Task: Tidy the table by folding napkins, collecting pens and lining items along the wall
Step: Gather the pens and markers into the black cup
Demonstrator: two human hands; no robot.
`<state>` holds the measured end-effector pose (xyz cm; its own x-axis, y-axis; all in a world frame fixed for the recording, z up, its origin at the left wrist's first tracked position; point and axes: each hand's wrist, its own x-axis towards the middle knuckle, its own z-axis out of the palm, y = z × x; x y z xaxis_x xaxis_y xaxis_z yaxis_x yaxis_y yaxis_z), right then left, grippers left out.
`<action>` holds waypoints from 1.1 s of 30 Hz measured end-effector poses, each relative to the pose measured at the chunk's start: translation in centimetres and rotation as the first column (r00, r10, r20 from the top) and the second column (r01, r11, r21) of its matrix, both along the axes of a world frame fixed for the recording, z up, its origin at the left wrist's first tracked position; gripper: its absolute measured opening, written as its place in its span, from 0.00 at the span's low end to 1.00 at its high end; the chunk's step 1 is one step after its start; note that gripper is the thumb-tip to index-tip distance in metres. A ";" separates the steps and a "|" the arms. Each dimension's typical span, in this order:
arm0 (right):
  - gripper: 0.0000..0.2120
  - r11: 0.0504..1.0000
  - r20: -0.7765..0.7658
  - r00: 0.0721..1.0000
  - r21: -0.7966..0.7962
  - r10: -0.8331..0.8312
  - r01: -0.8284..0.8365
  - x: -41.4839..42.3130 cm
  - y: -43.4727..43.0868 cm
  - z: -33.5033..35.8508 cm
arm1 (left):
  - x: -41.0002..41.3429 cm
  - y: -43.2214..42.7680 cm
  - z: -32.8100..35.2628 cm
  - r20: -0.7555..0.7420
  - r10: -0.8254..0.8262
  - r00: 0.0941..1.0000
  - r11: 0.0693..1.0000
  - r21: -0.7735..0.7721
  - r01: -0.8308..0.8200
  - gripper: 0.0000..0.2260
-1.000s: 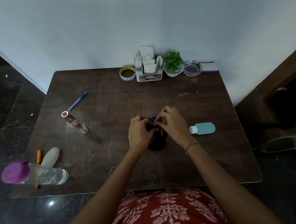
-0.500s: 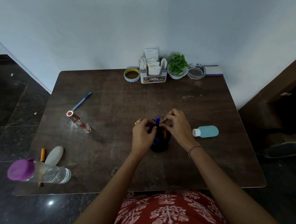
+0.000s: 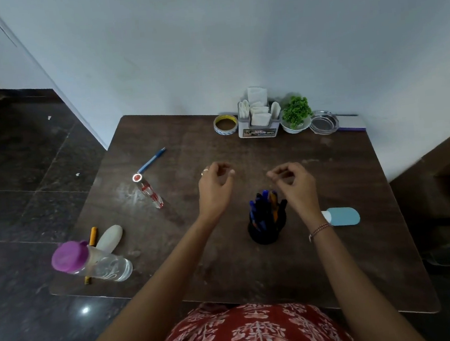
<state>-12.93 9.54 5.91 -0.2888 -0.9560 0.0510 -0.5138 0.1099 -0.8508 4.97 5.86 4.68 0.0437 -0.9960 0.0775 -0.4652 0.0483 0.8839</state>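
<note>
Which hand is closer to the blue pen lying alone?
Left. The left hand hovers right of the blue pen; the right hand is farther right, by the pen holder.

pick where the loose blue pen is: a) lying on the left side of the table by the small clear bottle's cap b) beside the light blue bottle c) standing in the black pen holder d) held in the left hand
a: the blue pen lies flat on the table, its near end by the cap of the small clear bottle, well apart from the black pen holder.
</note>
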 end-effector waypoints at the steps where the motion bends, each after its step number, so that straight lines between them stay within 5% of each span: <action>1: 0.05 0.999 0.005 1.000 -0.036 -0.010 0.010 0.6 -0.7 0.6 | 0.6 -0.8 0.5 0.016 0.011 1.000 1.000 -0.016 -0.011 0.08; 12: 0.07 0.947 -0.192 0.961 -0.216 0.197 -0.238 12.4 -12.4 4.3 | 10.0 -12.8 5.4 0.363 0.158 0.918 0.984 -0.141 -0.113 0.11; 22: 0.08 0.905 -0.452 0.802 0.030 0.390 -0.423 19.6 -21.9 1.0 | 18.1 -19.2 1.0 0.557 0.071 0.827 0.995 0.013 -0.095 0.09; 33: 0.16 0.764 -0.544 0.547 0.351 0.637 -0.541 24.5 -26.5 -6.3 | 22.2 -22.1 -6.6 0.558 -0.205 0.804 0.917 0.397 -0.041 0.06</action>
